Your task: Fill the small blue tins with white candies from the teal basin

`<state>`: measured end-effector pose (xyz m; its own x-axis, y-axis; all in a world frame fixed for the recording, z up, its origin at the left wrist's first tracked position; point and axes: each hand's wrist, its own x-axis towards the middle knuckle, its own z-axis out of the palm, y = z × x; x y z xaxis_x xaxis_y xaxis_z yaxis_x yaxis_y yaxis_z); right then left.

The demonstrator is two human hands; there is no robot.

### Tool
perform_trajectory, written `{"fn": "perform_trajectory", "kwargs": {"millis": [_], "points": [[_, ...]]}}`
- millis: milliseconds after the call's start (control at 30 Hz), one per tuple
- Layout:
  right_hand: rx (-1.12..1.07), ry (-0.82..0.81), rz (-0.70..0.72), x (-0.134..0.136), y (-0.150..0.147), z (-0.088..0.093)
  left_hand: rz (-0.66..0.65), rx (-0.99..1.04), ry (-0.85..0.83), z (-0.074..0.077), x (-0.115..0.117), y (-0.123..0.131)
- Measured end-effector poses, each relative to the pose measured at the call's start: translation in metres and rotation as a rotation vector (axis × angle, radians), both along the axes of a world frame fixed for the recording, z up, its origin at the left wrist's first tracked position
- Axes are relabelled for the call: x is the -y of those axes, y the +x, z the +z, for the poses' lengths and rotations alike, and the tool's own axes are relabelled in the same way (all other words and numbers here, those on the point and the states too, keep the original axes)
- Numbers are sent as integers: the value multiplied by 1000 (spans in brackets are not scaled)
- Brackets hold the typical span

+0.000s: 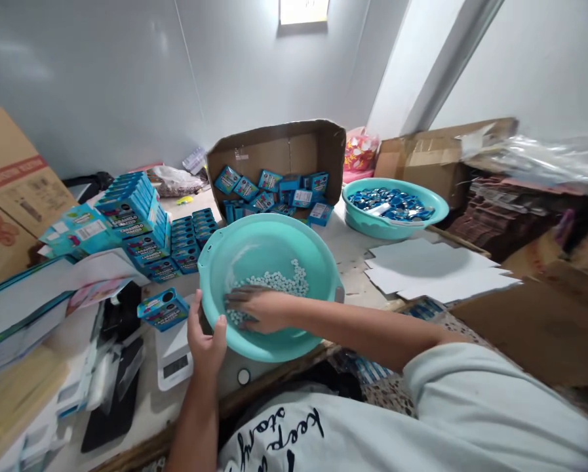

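Observation:
A large turquoise basin [269, 229] stands at the table's front edge, tilted a little, with many small pale candies [278, 282] on its bottom. My right hand [257, 308] reaches into it from the right, fingers down among the candies; the fingertips are blurred and whatever they may hold is hidden. My left hand [208, 331] is at the basin's near left rim, thumb and fingers apart, nothing between them. Just left of it, a blue box [164, 309] rests on a white digital scale [173, 357].
Stacked blue boxes [143, 239] rise on the left. Behind the basin is an open cardboard box [274, 147] of blue boxes. On the right are another turquoise basin [372, 226] with blue wrapped pieces, white sheets [436, 269] and cartons. A black phone-like object [111, 406] lies front left.

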<state>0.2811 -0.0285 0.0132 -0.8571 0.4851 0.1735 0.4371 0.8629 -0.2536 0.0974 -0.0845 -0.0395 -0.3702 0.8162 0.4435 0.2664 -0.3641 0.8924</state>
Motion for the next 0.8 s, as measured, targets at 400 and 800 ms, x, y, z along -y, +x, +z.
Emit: {"fn": "perform_trajectory", "kwargs": {"millis": [400,800], "points": [[111,-92,-102,-11,42,27,151,17,-78,-1,10,10],[240,-39,59,-8,48,30,200,20,-155,6,12,14]]}}
